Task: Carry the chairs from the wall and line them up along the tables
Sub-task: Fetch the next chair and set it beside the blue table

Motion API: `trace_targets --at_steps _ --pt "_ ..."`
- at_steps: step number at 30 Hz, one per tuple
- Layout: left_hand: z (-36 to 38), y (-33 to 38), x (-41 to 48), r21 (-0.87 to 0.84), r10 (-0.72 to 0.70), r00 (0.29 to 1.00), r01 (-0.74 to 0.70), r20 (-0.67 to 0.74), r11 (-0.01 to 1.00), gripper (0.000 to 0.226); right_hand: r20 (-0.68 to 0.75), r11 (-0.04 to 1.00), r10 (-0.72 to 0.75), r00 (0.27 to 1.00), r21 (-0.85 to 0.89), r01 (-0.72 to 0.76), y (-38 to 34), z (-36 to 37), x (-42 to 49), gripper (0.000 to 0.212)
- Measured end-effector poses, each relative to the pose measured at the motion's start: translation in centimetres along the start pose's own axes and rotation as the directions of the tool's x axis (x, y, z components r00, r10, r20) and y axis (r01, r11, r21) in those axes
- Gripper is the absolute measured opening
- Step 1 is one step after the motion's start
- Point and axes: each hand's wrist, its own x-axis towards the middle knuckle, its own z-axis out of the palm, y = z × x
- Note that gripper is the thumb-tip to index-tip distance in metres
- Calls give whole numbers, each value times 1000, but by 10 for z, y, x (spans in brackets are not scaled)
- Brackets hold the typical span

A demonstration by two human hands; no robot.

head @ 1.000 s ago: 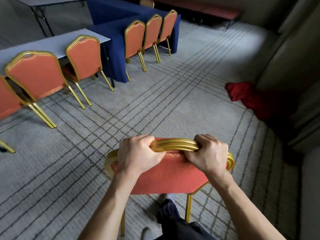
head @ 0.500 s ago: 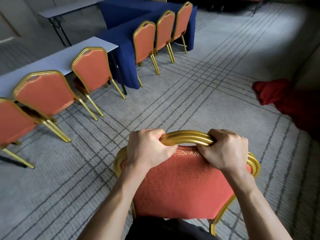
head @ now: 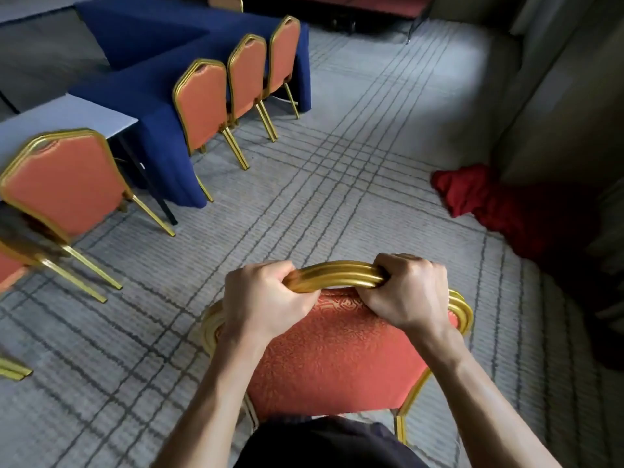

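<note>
Fingers (head: 277, 272) of the left hand (head: 266, 300) curl tightly over the gold top rail (head: 334, 275) of an orange banquet chair (head: 337, 363); the right hand (head: 407, 292) grips the same rail just beside it toward 3 o'clock, its fingers wrapped round the metal likewise; a short bare stretch of rail shows between the two fists. The held chair sits at 6 o'clock, its back toward the person, over grey lined carpet (head: 337, 184); one gold rear leg (head: 401, 430) shows, but the feet are out of sight, so whether the chair touches the carpet cannot be told; dark trousers (head: 320, 444) fill the bottom edge.

At 11 o'clock three matching chairs (head: 246, 69) stand side by side, tucked against a blue-draped surface (head: 152, 96); at 9 o'clock another chair (head: 64, 184) stands at a bare grey surface (head: 67, 111), with part of one more (head: 10, 268) at the left edge. A crumpled red cloth (head: 489, 201) lies on the carpet at 3 o'clock, near the wall (head: 557, 96).
</note>
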Motion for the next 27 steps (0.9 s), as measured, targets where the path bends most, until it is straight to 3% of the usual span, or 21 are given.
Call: trace_targets --at_steps 9,16,27 --pt "45 -19 163 -105 162 986 -165 -34 981 41 -108 998 57 993 -31 -61 18 26 140 26" --pt "142 -25 286 -115 276 961 -278 -30 954 39 -132 994 108 985 5 -108 91 91 246 29" --pt "249 9 474 -55 201 979 -203 -46 978 41 -64 996 64 996 62 -60 208 154 450 30"
